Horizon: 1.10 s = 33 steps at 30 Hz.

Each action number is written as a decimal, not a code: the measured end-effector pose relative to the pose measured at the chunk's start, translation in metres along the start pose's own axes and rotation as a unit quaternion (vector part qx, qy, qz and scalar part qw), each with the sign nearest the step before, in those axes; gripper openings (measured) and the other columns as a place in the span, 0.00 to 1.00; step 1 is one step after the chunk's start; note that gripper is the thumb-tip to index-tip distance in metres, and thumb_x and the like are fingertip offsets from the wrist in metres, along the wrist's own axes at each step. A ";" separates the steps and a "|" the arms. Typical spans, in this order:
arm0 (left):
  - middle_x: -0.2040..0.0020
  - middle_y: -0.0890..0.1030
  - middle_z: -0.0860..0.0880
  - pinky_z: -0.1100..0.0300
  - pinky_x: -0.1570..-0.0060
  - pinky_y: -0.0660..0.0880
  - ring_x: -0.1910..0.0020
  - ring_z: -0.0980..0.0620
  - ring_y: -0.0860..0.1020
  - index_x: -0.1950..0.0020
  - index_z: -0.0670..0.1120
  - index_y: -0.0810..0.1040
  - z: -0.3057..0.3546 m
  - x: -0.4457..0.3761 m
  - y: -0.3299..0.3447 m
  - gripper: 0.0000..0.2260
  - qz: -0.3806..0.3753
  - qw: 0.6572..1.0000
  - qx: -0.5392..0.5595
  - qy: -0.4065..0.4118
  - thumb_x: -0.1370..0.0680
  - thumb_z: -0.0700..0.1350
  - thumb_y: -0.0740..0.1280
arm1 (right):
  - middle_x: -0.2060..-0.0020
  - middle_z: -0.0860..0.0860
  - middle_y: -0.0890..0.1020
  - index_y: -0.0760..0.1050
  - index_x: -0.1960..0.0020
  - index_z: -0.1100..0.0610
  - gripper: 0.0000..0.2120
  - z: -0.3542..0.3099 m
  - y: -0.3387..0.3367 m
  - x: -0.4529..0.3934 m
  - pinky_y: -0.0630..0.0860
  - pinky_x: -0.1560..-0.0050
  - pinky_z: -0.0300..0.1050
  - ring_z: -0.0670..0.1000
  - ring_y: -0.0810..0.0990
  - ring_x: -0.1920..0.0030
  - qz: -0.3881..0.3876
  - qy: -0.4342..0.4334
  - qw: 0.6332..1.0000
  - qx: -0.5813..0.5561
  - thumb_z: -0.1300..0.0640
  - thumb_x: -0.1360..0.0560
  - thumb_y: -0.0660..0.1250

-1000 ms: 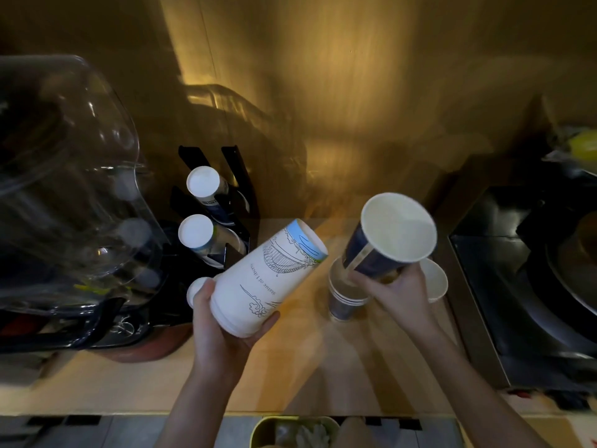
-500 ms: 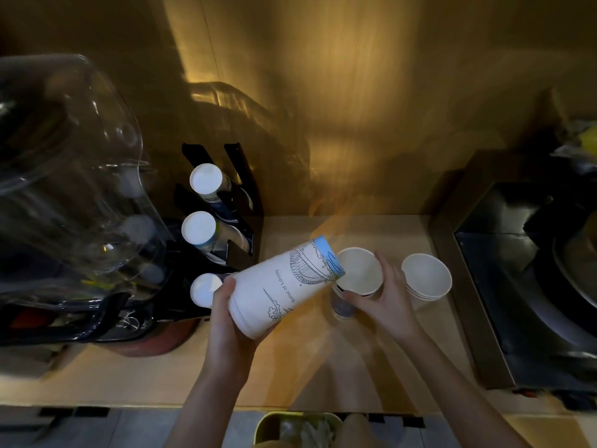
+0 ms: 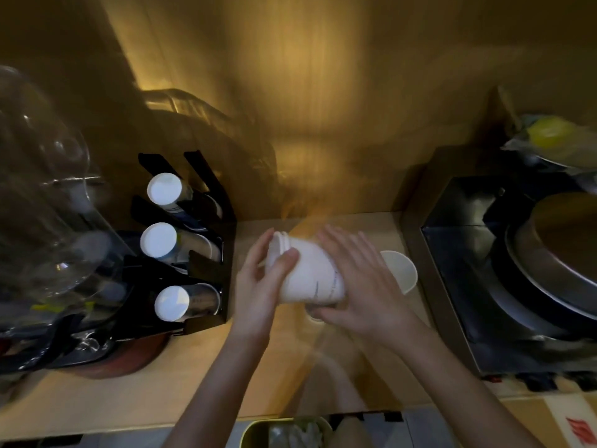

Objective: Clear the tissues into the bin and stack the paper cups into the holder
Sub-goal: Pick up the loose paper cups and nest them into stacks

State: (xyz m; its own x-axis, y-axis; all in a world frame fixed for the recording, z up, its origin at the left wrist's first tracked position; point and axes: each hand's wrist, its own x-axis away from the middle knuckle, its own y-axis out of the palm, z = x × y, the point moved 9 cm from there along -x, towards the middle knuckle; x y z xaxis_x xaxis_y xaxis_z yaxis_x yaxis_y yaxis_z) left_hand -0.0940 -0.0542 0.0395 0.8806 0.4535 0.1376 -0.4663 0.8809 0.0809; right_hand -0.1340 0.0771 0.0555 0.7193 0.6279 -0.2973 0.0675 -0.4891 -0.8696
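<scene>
My left hand (image 3: pixel 258 286) grips a white paper cup stack (image 3: pixel 307 273) near its narrow base, which points up and left. My right hand (image 3: pixel 365 286) lies against the stack's wide end with its fingers spread. Its thumb is beside a cup (image 3: pixel 318 315) on the counter that is mostly hidden under the stack. Another white cup (image 3: pixel 402 270) stands just right of my right hand. The black cup holder (image 3: pixel 226 253) at the left carries three rows of cups lying base-out. The yellow-green bin (image 3: pixel 255 431) with tissues inside shows at the bottom edge.
A clear plastic dome (image 3: pixel 42 205) and dark clutter fill the far left. A black metal appliance (image 3: pixel 504 286) with a round pan stands at the right. The wooden counter (image 3: pixel 161 392) runs between them, with its front edge near the bin.
My left hand swung the white stack over so its wide end tips down onto the cup my right hand was holding. My right hand opened its fingers along the stack.
</scene>
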 end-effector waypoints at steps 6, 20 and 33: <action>0.41 0.78 0.53 0.60 0.46 0.75 0.43 0.57 0.76 0.42 0.59 0.76 0.002 -0.003 0.043 0.23 -0.037 0.998 -0.048 0.026 0.37 0.52 0.71 | 0.35 0.48 0.72 0.60 0.29 0.51 0.44 0.039 -0.005 0.015 0.62 0.40 0.39 0.48 0.69 0.37 0.030 0.085 0.992 -0.087 0.47 0.40 0.76; 0.43 0.80 0.54 0.60 0.42 0.73 0.44 0.58 0.77 0.43 0.56 0.78 0.073 -0.052 0.109 0.27 -0.085 0.967 -0.223 0.092 0.41 0.60 0.73 | 0.45 0.39 0.69 0.63 0.32 0.53 0.42 0.134 -0.015 0.033 0.66 0.43 0.40 0.48 0.70 0.39 0.138 0.202 0.935 -0.256 0.60 0.42 0.79; 0.32 0.70 0.49 0.52 0.38 0.69 0.35 0.47 0.69 0.34 0.55 0.70 0.032 -0.034 0.211 0.30 -0.187 0.810 -0.500 0.243 0.34 0.60 0.71 | 0.41 0.53 0.74 0.63 0.32 0.60 0.44 0.188 0.027 0.058 0.66 0.42 0.36 0.47 0.70 0.40 0.142 0.259 0.920 -0.256 0.58 0.43 0.81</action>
State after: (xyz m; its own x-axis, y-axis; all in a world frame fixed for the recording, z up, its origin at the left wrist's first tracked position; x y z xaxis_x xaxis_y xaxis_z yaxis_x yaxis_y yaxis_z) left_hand -0.2256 0.1119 0.0836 0.9869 -0.0842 -0.1375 -0.0728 0.5283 -0.8459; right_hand -0.2204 0.2141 -0.0595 0.9825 0.1221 -0.1406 0.0472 -0.8936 -0.4463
